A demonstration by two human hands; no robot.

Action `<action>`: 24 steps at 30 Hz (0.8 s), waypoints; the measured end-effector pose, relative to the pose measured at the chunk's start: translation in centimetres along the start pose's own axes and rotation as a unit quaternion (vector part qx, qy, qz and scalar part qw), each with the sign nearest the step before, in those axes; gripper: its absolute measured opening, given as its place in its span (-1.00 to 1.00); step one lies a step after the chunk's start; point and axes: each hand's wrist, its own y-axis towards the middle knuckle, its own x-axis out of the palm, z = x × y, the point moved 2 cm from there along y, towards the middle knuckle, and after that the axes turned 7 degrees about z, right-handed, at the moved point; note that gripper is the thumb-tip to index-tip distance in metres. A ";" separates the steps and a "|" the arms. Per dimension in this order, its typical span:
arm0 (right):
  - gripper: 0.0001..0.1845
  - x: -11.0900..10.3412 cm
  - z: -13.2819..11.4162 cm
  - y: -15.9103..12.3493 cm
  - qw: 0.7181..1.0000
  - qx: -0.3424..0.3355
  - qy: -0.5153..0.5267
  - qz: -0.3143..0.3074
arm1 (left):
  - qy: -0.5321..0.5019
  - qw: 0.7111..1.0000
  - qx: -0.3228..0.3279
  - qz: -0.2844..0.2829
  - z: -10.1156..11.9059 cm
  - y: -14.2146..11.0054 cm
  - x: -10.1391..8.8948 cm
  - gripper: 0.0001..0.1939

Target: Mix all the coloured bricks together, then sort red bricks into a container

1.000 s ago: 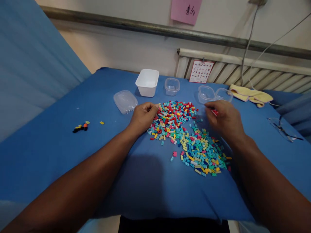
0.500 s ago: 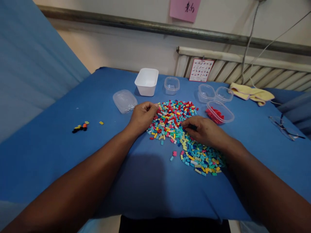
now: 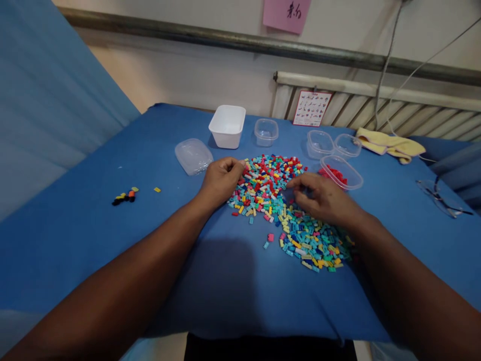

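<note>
A large pile of small toy building bricks (image 3: 263, 175) in many colours spreads over the blue cloth, with a second lobe nearer to me. At the pile's left edge rests my left hand (image 3: 222, 181), thumb and forefinger pressed together; whatever is between them is too small to name. My right hand (image 3: 319, 196) is over the middle right of the pile, its thumb and forefinger apart with no brick visible between them. Just beyond it stands a clear plastic container (image 3: 355, 180) with red bricks (image 3: 335, 173) inside, partly hidden by the hand.
A white tub (image 3: 228, 125), a clear tub (image 3: 266, 132) and two more clear containers (image 3: 320, 144) stand at the back. A clear lid (image 3: 193, 156) lies left of the pile. Black, orange and yellow pieces (image 3: 126, 196) sit far left; a yellow cloth (image 3: 391, 144) and eyeglasses (image 3: 441, 198) lie right.
My right hand came from over the red-brick container to the pile, then shifted slightly right and its fingers parted a little. My left hand stayed at the pile's left edge.
</note>
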 end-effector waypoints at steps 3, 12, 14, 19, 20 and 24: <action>-0.77 -2.4 1.4 0.1 0.990 0.020 -0.076 0.121 | -0.005 1.000 0.009 -0.003 -0.1 0.0 0.0 -0.62; -0.81 -4.8 3.9 -0.1 0.952 0.023 -0.218 0.212 | -0.013 1.000 0.002 -0.007 0.2 0.0 0.0 -0.62; -0.85 -2.8 1.7 0.1 0.970 -0.033 -0.177 0.165 | -0.011 1.000 0.003 -0.008 0.2 0.0 0.1 -0.62; -0.87 1.6 -2.9 0.2 0.972 -0.228 -0.026 -0.050 | -0.012 1.000 0.003 -0.002 0.0 0.0 0.1 -0.64; -0.86 1.7 -3.0 0.1 0.970 -0.232 -0.029 -0.070 | -0.014 1.000 0.004 -0.002 -0.1 0.0 0.1 -0.64; -0.86 0.3 -1.6 0.0 0.973 -0.203 -0.061 -0.091 | -0.011 1.000 0.003 -0.006 -0.3 0.1 0.2 -0.63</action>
